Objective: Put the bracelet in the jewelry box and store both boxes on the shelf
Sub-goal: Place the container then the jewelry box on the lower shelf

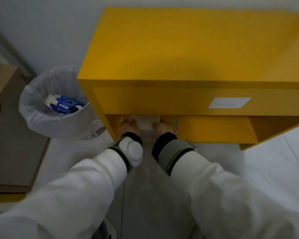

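Both boxes (146, 122) sit in the lower shelf (214, 129) of the yellow cabinet, stacked, it seems. The left hand (129, 125) and right hand (162, 127) grasp their sides. The storing looks nearly done; only letting go remains, and the bracelet is hidden.

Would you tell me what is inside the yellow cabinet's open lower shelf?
Both hands, left and right, hold a pale box there; its contents and the shelf's back are hidden.

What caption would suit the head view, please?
Both hands slide a pale box into the yellow shelf unit's lower compartment.
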